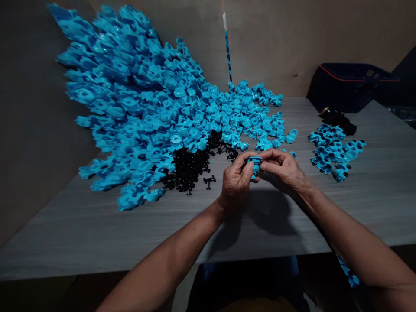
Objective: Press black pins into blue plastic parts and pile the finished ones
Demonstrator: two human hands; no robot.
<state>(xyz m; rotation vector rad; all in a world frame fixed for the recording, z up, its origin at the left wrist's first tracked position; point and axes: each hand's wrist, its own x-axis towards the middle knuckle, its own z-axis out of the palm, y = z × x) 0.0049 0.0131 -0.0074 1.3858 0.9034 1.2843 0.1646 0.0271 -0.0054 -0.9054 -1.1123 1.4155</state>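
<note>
A small blue toy car body with dark parts on it is held over the table. My left hand grips it between thumb and fingers. My right hand has its fingertips pressed together at the car body's right edge; they partly hide it. A large heap of blue car bodies rises at the left and spreads to the middle. Beside its lower edge lies a pile of black wheel-and-axle pieces, with one loose black piece nearer my left hand.
On the right, several blue bodies with black wheels form a group on the grey table. Behind them lie a dark object and a dark bin with a red rim. A thin blue strip stands against the back wall.
</note>
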